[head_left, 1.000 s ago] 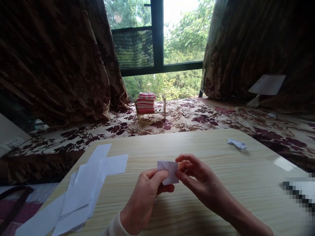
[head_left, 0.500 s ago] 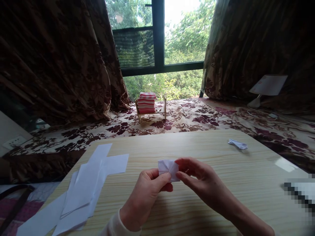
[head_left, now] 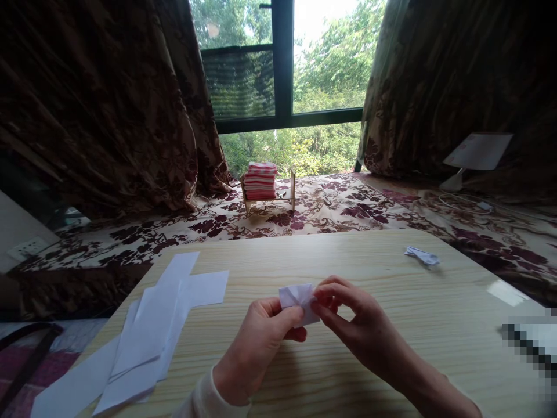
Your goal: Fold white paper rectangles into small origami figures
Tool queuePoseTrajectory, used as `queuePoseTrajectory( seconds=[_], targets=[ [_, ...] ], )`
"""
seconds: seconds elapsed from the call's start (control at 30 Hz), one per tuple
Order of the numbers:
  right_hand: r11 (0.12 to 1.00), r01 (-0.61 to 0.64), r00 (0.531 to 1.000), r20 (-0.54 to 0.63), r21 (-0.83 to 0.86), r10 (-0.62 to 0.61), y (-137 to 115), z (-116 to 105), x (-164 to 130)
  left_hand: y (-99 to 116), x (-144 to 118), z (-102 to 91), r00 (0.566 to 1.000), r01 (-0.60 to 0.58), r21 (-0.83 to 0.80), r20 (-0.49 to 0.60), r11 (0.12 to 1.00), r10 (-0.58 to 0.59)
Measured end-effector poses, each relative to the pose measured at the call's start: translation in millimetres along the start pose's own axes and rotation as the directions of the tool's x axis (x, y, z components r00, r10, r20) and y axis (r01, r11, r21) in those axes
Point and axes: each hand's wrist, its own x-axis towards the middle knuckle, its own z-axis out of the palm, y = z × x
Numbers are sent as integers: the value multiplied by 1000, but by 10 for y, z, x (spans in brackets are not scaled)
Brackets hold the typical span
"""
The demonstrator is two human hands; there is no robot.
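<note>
A small folded piece of white paper (head_left: 297, 296) with creases across it is held up above the wooden table (head_left: 348, 255). My left hand (head_left: 265, 334) pinches its lower left part, thumb on top and fingers underneath. At its right edge, my right hand (head_left: 357, 310) has thumb and forefinger closed on the paper's side. The underside of the paper is hidden by my left fingers.
Several white paper strips (head_left: 148, 325) lie overlapping on the table's left. A folded paper piece (head_left: 422, 256) rests at the far right. A partly pixelated object (head_left: 535, 339) sits at the right edge. Beyond stand a small rack with striped cloths (head_left: 260, 181) and a lamp (head_left: 476, 152).
My right fingers have drawn closer together on the paper's right edge, and the paper has tilted slightly. My left hand keeps its grip. The view has shifted a little.
</note>
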Motion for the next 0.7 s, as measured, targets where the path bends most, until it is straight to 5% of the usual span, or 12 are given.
queuePoseTrajectory(
  seconds=[0.43,0.7],
  targets=[
    [929,280,960,58,-241,-274,-21,-23,-8,-7,-6,13,998,-6,-33,-59,999,4],
    [898,339,941,114,-280,-319,-26,-35,-9,9,-19,10,998,6,-79,-61,997,-11]
  ],
)
